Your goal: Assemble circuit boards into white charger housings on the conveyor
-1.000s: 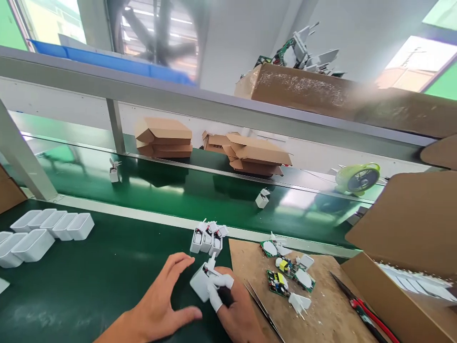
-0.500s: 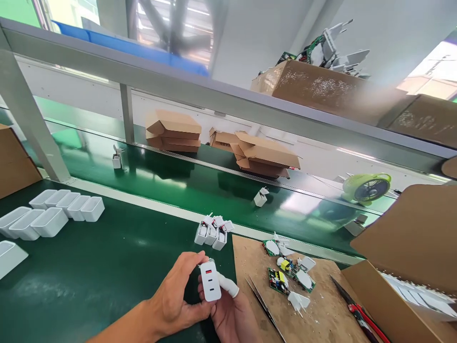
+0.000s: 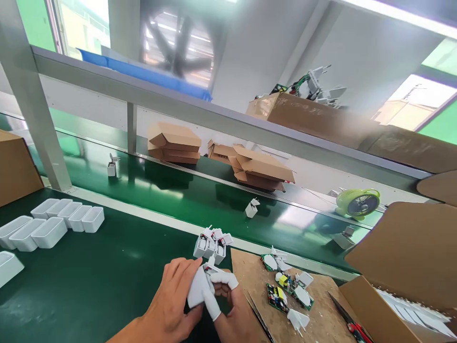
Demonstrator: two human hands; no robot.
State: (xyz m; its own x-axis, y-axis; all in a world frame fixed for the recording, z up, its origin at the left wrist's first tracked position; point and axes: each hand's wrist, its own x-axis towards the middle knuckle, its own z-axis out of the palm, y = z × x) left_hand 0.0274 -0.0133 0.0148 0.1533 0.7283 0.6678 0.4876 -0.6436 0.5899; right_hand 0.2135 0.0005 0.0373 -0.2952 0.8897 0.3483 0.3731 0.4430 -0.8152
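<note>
A white charger housing (image 3: pixel 195 288) is held between my two hands, tilted, with a white plug piece (image 3: pixel 211 262) sticking out at its upper end. My left hand (image 3: pixel 174 297) wraps round its left side, thumb below and fingers on top. My right hand (image 3: pixel 233 305), with white finger cots on two fingers, grips the right side near the plug piece. Just beyond my fingers stands a small cluster of white chargers (image 3: pixel 210 247) with their plug pieces askew on top. The charger's port face is turned out of sight.
Empty white housings (image 3: pixel 50 232) stand at left. On a brown board (image 3: pixel 246 267) at right lie circuit boards (image 3: pixel 276 296), tweezers (image 3: pixel 260 314) and red-handled pliers (image 3: pixel 352 321). An open carton (image 3: pixel 364 305) stands beyond. Behind runs a green conveyor (image 3: pixel 214 205) carrying chargers.
The charger has been turned over: its port face showed before, and now its side and plug piece show. My right fingers have moved onto it. The view has tilted up slightly.
</note>
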